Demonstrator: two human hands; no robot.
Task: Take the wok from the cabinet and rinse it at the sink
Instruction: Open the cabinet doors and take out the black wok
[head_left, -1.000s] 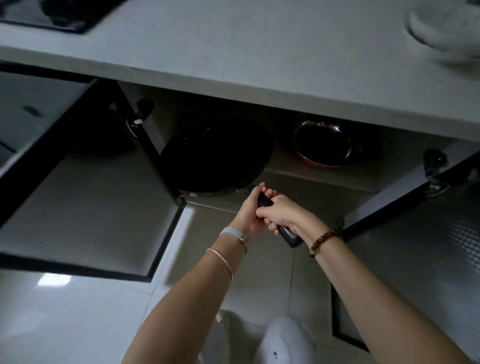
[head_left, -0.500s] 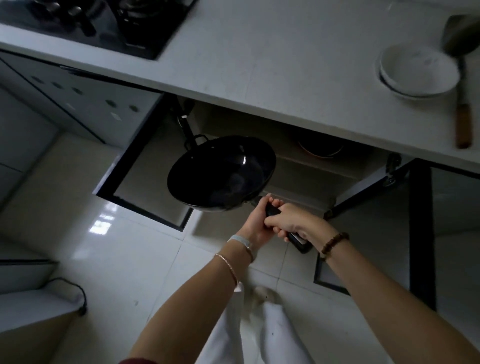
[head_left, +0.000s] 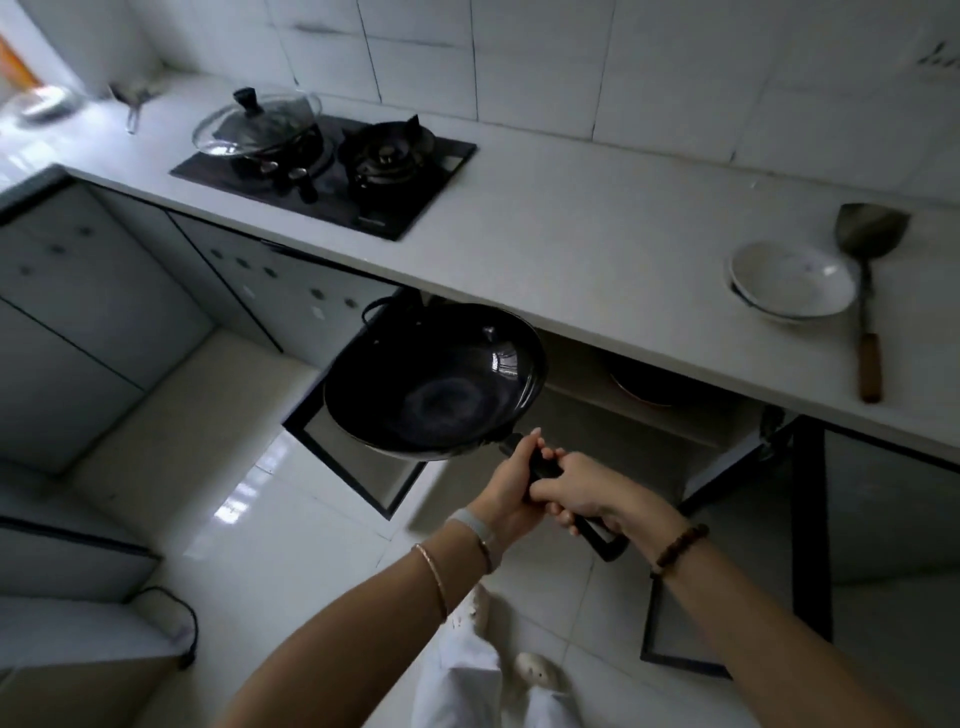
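wall: white-tiled back wall (head_left: 519, 62) runs behind the whole counter.
floor: glossy white tile floor (head_left: 291, 519); black cable (head_left: 183, 623) loops on it at lower left.
counter: long pale grey countertop (head_left: 597, 249); its front edge sits just above the wok's far rim.
cabinet: open under-counter cabinet (head_left: 582, 387), both doors swung out. Left black-framed door (head_left: 363, 470) is directly behind and below the wok. Right black-framed door (head_left: 763, 509) stands beside the right forearm.
hob: black two-burner gas hob (head_left: 332, 171) set into the counter, well left of the cabinet.
wok: round black wok (head_left: 431, 384) is out of the cabinet, held in the air in front of the opening, tilted so the bowl faces the camera. Small loop handle on the far side.
lid: domed glass lid with black knob (head_left: 260, 122) sits on the hob's left burner.
bowl: white shallow bowl (head_left: 792, 286) on the counter at right.
spatula: steel wok spatula with wooden grip (head_left: 866, 291) lies just right of the bowl (blade toward the wall).
shelf item: dark round dish (head_left: 644, 392) inside the cabinet, mostly hidden; can't tell what it is.
hands: left hand (head_left: 511, 483) and right hand (head_left: 582, 493) both wrapped around the long black wok handle (head_left: 597, 538), touching each other, left nearer the pan. Handle's end sticks out past the right hand.
far left: shiny blurred object at the counter's end, can't identify.
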